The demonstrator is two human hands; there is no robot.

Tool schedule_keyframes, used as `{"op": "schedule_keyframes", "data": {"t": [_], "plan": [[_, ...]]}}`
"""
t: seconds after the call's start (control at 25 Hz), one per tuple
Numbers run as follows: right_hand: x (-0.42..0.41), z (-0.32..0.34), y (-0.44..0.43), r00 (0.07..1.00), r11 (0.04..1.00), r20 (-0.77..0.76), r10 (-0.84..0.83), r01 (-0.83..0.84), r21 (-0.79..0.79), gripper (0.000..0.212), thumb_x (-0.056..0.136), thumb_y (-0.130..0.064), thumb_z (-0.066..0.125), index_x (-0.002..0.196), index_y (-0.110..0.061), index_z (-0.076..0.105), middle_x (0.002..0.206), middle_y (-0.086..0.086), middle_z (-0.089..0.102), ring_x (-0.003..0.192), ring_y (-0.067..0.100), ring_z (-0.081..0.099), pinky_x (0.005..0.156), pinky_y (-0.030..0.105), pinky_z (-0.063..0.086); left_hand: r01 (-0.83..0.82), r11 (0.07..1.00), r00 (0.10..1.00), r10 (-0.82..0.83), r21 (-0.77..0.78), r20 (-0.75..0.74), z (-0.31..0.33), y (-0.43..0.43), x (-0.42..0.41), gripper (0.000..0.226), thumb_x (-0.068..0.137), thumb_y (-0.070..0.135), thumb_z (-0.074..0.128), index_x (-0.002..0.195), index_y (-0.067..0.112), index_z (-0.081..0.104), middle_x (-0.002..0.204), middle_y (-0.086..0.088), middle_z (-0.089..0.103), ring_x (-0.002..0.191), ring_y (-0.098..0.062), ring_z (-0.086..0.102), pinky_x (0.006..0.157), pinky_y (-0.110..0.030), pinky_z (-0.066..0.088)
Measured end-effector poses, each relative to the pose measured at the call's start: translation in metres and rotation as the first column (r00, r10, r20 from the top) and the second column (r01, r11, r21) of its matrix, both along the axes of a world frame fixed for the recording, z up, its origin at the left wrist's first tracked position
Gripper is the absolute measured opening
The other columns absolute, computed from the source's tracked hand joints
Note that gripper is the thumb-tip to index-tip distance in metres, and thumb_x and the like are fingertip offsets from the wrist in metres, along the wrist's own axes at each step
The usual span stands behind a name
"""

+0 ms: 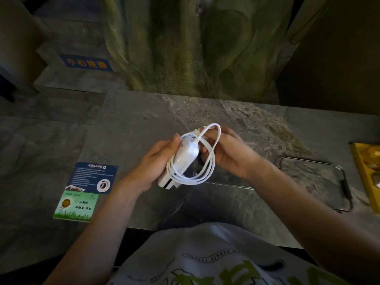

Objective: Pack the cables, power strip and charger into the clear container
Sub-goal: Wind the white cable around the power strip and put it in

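Clear container (pixel 230 183) mostly behind hands; yellow box (pixel 365 173) cut off.

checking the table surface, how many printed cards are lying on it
2, both on the table's left side, left of the left hand: a dark blue card and a green card just below it, its top edge overlapping the blue one. No others visible.

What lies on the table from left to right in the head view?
Blue and green cards → left hand → white power strip with its cord → right hand → clear lid → yellow box.
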State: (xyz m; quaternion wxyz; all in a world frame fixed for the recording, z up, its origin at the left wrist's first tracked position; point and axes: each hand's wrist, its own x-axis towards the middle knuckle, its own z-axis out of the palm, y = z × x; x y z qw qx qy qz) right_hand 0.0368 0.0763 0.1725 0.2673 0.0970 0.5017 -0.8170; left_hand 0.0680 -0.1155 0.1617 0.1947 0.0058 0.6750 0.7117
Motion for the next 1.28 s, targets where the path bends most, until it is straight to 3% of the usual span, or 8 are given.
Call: {"op": "schedule_keyframes", "data": {"t": [0.16,0.36,0.52,0.72,0.8,0.96,1.12,1.28], "plan": [[0.006,-0.008,-0.001,0.998,0.999,0.058,-0.001,0.004,-0.054,0.019,0.094,-0.014,0.058,0.086,-0.007,0.073,0.074,0.007,0.071,0.06,0.013,0.066,0.054,0.025,0.054,-0.182,0.975,0.983,0.185,0.13,-0.009,-0.002,0.011,0.002,0.028,0.093,0.039,0.047,0.092,0.016,0.063,0.064,-0.001,0.068,0.054,-0.012,0.063,0.051,-0.022,0.051],[0.012,-0.016,0.002,0.987,0.999,0.155,0.05,-0.049,-0.011,0.03,0.095,-0.018,0.056,0.117,0.003,0.063,0.094,0.013,0.065,0.083,0.021,0.063,0.082,0.035,0.055,-0.161,0.951,0.978,0.19,0.265,-0.09,-0.006,0.016,0.002,0.026,0.094,0.027,0.041,0.1,0.008,0.057,0.063,-0.008,0.066,0.047,-0.014,0.058,0.044,-0.021,0.046],[0.017,-0.022,0.003,0.958,0.98,0.234,0.166,-0.187,0.073,0.023,0.097,-0.022,0.052,0.098,-0.007,0.067,0.086,0.009,0.067,0.075,0.018,0.065,0.076,0.03,0.055,-0.182,0.938,0.971,0.218,0.294,-0.094,-0.006,0.014,-0.001,0.03,0.095,0.029,0.042,0.093,0.014,0.067,0.063,-0.012,0.066,0.052,-0.02,0.058,0.049,-0.026,0.05],[0.016,-0.02,0.004,0.974,0.948,0.074,0.215,-0.227,0.225,0.028,0.093,-0.035,0.059,0.094,-0.011,0.073,0.091,0.014,0.073,0.082,0.025,0.071,0.088,0.044,0.055,-0.201,0.954,0.965,0.232,0.223,-0.121,-0.005,0.011,0.0,0.031,0.1,0.02,0.04,0.092,0.011,0.068,0.063,-0.007,0.067,0.05,-0.016,0.059,0.048,-0.023,0.049],[0.015,-0.017,0.005,0.979,0.94,0.009,0.202,-0.196,0.28,0.047,0.087,-0.051,0.059,0.1,-0.008,0.072,0.098,0.018,0.073,0.093,0.034,0.069,0.091,0.048,0.054,-0.24,0.96,0.958,0.258,0.145,-0.126,-0.005,0.011,-0.001,0.034,0.101,0.015,0.039,0.088,0.016,0.071,0.063,-0.001,0.068,0.052,-0.013,0.06,0.05,-0.022,0.049],[0.022,-0.009,0.007,0.945,0.901,-0.121,0.304,-0.244,0.358,0.062,0.084,-0.067,0.05,0.097,-0.011,0.073,0.098,0.014,0.074,0.095,0.031,0.07,0.081,0.036,0.057,-0.291,0.956,0.951,0.293,0.038,-0.097,-0.004,0.009,-0.003,0.032,0.099,0.015,0.043,0.086,0.004,0.07,0.075,-0.01,0.065,0.07,-0.022,0.058,0.066,-0.029,0.047],[0.023,-0.003,0.002,0.922,0.849,-0.196,0.334,-0.204,0.487,0.046,0.086,-0.045,0.066,0.091,0.0,0.069,0.082,0.01,0.07,0.078,0.022,0.068,0.083,0.048,0.058,-0.284,0.958,0.955,0.278,-0.041,-0.104,-0.003,0.013,-0.004,0.03,0.1,0.01,0.04,0.089,-0.003,0.065,0.078,-0.012,0.061,0.071,-0.018,0.054,0.066,-0.025,0.044],[0.019,0.002,0.003,0.913,0.813,-0.221,0.344,-0.172,0.556,0.025,0.091,-0.022,0.065,0.091,0.003,0.069,0.084,0.021,0.07,0.083,0.035,0.069,0.087,0.053,0.055,-0.332,0.942,0.941,0.327,-0.053,-0.083,-0.001,0.017,-0.002,0.03,0.099,0.008,0.039,0.098,-0.005,0.066,0.085,-0.013,0.065,0.073,-0.013,0.059,0.066,-0.019,0.048]]}}
